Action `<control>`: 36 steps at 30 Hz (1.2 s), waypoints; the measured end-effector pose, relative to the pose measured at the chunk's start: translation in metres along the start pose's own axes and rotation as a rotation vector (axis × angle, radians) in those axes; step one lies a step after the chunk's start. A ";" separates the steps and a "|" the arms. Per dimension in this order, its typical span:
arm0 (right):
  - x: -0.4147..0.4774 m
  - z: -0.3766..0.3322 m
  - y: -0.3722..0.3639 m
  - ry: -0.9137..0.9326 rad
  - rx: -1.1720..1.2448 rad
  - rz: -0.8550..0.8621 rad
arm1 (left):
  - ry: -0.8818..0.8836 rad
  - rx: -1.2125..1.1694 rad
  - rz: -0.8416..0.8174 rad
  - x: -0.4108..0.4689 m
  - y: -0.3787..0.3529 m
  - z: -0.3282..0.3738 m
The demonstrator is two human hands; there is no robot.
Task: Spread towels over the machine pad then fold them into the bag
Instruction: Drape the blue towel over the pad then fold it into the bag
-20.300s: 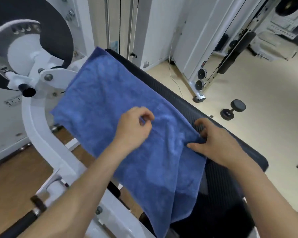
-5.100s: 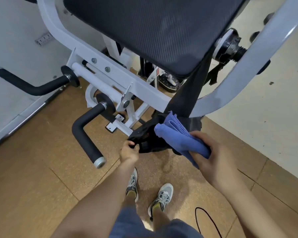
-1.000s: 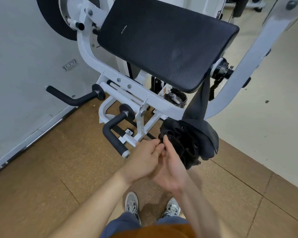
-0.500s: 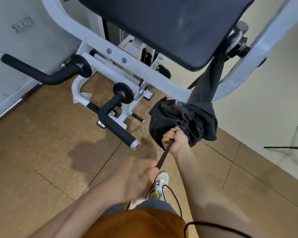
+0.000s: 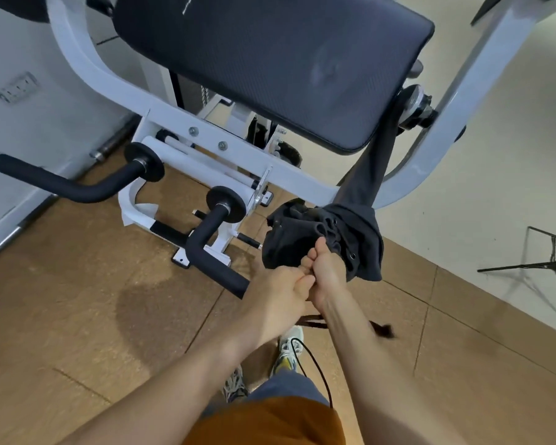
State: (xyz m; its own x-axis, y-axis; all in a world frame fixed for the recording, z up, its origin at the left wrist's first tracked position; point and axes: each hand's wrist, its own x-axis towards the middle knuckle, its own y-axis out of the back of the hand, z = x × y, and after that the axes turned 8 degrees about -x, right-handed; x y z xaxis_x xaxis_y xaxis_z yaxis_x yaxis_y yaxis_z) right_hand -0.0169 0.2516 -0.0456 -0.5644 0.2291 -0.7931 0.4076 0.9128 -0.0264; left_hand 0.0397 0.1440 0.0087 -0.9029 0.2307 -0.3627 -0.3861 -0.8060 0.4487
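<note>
1. A black drawstring bag [image 5: 321, 242] is hanging from the white frame [image 5: 187, 123] of a gym machine, just below the near right corner of the black machine pad [image 5: 270, 59]. Its fabric is running up in a dark strip toward the pivot hardware at the pad's side.
2. The bag's mouth is looking bunched and gathered – metal eyelets are showing along the puckered edge. No towel is showing; the pad's surface is lying bare.
3. The right hand [image 5: 329, 271] is pressing against the gathered mouth, its fingers curled closed around the fabric or cord there – which of the two, I cannot tell.
4. The left hand [image 5: 278, 297] is sitting just beside it, touching it, with fingers closed in a fist around a dark cord [image 5: 312, 324] that is trailing out beneath both wrists; a frayed end [image 5: 384, 330] is blurring to the right of the right forearm.
5. Two black foam-covered handles [image 5: 77, 187] are sticking out from the frame on the left, above the brown floor [image 5: 77, 300].
6. The person's shoes [image 5: 289, 348] are standing under the hands.
</note>
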 end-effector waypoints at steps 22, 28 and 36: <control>0.080 0.019 0.104 0.245 -0.935 -0.107 | 0.004 -0.746 0.185 0.031 -0.024 0.072; 0.060 -0.015 0.107 0.291 -0.739 0.026 | 0.106 -0.300 0.349 0.045 -0.060 0.024; 0.012 -0.077 0.129 0.107 -0.181 -0.297 | 0.810 -1.113 0.539 0.013 -0.123 -0.047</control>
State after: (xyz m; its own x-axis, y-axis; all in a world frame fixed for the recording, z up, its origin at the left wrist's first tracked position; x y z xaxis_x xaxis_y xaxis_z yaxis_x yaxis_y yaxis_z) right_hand -0.0259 0.3982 -0.0117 -0.7153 -0.0298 -0.6982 0.0864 0.9876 -0.1307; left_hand 0.0845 0.2199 -0.0897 -0.3934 -0.2845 -0.8742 0.6323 -0.7740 -0.0326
